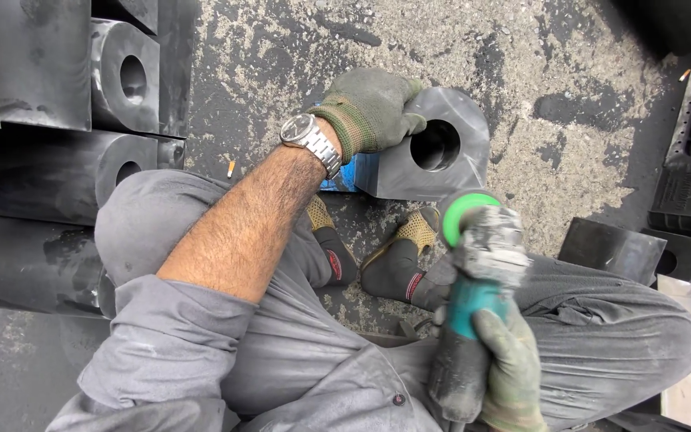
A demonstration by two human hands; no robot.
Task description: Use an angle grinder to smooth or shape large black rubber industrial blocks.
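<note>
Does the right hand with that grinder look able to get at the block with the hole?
Probably yes: the right hand holds the grinder just short of the grey block, nothing between; the left hand rests on the block's top corner.

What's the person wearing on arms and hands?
Left hand: olive-green knit glove, worn and dusty, with a ribbed cuff. Silver metal wristwatch just behind it. Grey sleeve pushed up above the elbow, forearm bare. Right hand: matching green glove, grimy; its arm is out of view.
</note>
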